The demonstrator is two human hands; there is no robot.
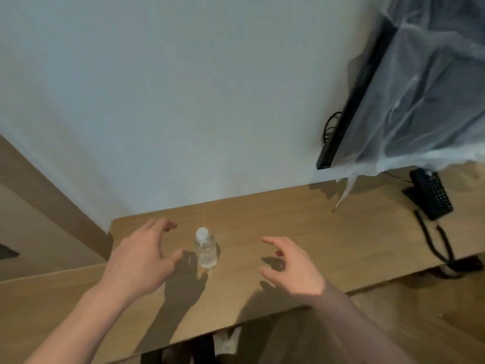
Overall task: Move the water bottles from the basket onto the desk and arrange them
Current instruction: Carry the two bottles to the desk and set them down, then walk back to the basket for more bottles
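1. Head view: one water bottle (pixel 205 248) stands upright on the tabletop (pixel 301 232), cap up, long axis vertical.
2. Our left hand (pixel 143 254) is spread open, empty, just beside the bottle, which lies to its right.
3. Our right hand (pixel 290 266) is loosely curled, empty, farther off. The left is nearer.
4. We see no basket.

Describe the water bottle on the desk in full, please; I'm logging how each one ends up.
The water bottle is small, of clear plastic, with a white cap and clear liquid inside. It stands upright on the wooden desk, near its left end, and casts a shadow. It stands between the open left hand and the open right hand; neither touches it. No label can be made out.
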